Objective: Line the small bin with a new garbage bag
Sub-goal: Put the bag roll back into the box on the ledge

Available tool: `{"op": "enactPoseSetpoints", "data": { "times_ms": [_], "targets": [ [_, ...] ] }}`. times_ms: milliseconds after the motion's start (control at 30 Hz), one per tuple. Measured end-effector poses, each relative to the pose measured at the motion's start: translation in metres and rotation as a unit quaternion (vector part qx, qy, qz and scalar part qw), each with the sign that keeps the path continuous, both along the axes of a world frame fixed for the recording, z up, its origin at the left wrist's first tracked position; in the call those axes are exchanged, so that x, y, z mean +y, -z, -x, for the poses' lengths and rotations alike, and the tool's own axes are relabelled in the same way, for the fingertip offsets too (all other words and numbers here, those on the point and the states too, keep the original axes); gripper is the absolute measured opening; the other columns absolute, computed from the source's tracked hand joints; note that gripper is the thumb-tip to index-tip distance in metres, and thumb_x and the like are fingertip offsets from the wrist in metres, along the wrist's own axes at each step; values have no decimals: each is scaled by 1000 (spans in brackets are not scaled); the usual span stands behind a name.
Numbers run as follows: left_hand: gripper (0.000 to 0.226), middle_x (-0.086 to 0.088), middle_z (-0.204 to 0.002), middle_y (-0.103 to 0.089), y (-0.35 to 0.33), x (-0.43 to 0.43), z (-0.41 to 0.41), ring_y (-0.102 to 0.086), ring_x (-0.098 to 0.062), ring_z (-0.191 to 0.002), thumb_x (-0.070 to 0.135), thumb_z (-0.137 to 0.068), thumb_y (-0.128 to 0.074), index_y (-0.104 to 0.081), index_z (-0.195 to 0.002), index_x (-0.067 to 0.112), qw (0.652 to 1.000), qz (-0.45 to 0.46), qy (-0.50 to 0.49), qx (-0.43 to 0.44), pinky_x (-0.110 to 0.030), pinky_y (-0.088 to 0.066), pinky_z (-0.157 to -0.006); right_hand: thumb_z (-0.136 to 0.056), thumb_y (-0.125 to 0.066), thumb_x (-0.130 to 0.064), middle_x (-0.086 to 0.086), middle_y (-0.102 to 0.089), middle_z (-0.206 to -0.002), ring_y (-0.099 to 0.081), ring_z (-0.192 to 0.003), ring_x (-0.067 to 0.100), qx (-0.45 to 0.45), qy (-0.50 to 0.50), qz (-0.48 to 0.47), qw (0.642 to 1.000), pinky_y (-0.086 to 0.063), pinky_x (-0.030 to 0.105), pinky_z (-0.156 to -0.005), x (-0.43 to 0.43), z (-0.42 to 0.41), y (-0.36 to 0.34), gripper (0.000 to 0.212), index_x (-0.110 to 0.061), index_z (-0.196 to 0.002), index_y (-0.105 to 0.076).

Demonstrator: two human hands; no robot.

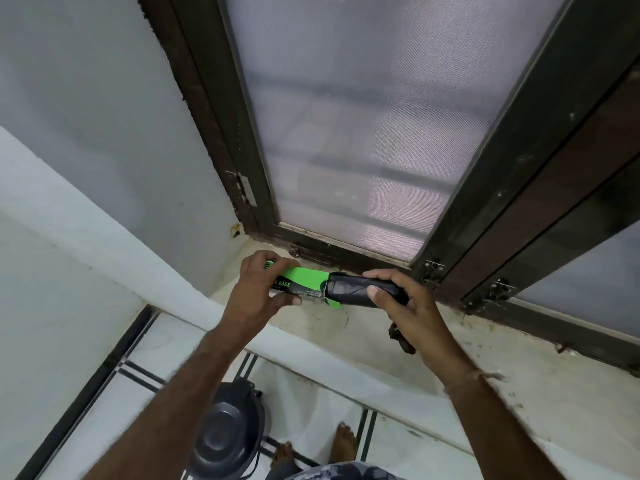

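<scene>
left hand (258,289) clamps the green box (299,284) above the window sill (374,327); right hand (408,306) fingers wrap the black bag roll (349,289), half out. pull straight along the box axis, box steady. small bin (227,434) sits on the floor below, lid closed.

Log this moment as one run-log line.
stage: getting bag | left hand: holds green box | right hand: grips black bag roll, partly out of box | bin: on floor, lid closed
</scene>
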State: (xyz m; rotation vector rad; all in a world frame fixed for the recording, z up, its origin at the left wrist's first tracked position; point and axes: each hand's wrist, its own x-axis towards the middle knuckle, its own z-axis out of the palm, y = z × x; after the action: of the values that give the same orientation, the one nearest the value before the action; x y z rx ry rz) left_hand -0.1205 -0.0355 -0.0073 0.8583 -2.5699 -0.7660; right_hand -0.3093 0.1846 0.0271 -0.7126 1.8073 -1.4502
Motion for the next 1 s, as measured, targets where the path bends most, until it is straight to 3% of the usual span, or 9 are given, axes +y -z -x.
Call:
{"op": "enactPoseSetpoints", "data": {
  "times_ms": [200,367,433,567,667,733,800,900,1000],
  "targets": [
    [57,7,-121,-51,3,13,2,-53,-19,-112,26,-78,-85,-63,-130,36,999,-42,15,11,-30,-48,-89,-101,-67,-28,-24,-66,-73,-44,-53,13,-51,1,-5,999,-39,28,-48,-5,-8,2,19,-34,-118,-72],
    [57,4,-114,-57,4,26,4,-50,-21,-109,35,-75,-79,-66,-130,33,996,-85,6,22,-15,-36,-87,-100,-68,-29,-9,-72,-96,-49,-58,14,-81,-12,-2,997,-44,33,-51,-19,-14,7,18,-34,-118,-70],
    [58,3,-111,-57,4,24,-1,-51,-21,-108,39,-73,-78,-66,-129,35,994,-106,-17,26,-18,-38,-87,-100,-69,-30,-7,-72,-101,-51,-57,10,-109,8,12,994,-47,31,-52,-18,-14,8,21,-32,-121,-68],
    [58,5,-107,-57,6,27,-5,-53,-23,-106,42,-72,-78,-66,-129,37,992,-119,-37,31,-27,-43,-88,-98,-72,-25,-3,-77,-105,-52,-51,6,-76,87,22,993,-47,31,-51,-17,-14,16,19,-26,-117,-73],
    [57,6,-108,-57,6,37,-1,-54,-23,-107,44,-73,-77,-64,-129,42,989,-136,-34,42,-34,-46,-91,-98,-71,-22,1,-79,-109,-58,-59,-3,-50,78,32,995,-45,16,-48,-25,-23,18,23,-22,-120,-77],
    [57,7,-107,-57,8,39,-1,-56,-23,-106,51,-74,-75,-62,-129,43,988,-143,-42,50,-38,-48,-92,-101,-67,-29,-1,-78,-109,-57,-59,-6,-35,65,33,997,-43,11,-48,-28,-25,17,25,-24,-123,-77],
    [59,6,-106,-58,10,38,-3,-57,-23,-104,60,-74,-71,-61,-129,43,986,-144,-59,55,-41,-49,-92,-102,-62,-39,-2,-76,-107,-55,-58,-2,-30,66,33,997,-41,14,-46,-26,-23,16,27,-28,-120,-78],
    [64,3,-109,-59,7,42,-5,-59,-23,-105,61,-73,-73,-63,-131,36,983,-160,-70,62,-43,-51,-93,-99,-68,-33,-15,-77,-118,-67,-81,1,-15,26,31,999,-47,11,-55,-28,-29,15,24,-29,-120,-78],
    [62,4,-108,-59,5,44,-2,-59,-23,-105,53,-74,-77,-64,-131,32,981,-167,-72,68,-44,-51,-92,-95,-75,-18,-11,-77,-120,-70,-100,6,-27,13,45,999,-56,18,-71,-30,-28,19,31,-29,-124,-75]
  ]
}}
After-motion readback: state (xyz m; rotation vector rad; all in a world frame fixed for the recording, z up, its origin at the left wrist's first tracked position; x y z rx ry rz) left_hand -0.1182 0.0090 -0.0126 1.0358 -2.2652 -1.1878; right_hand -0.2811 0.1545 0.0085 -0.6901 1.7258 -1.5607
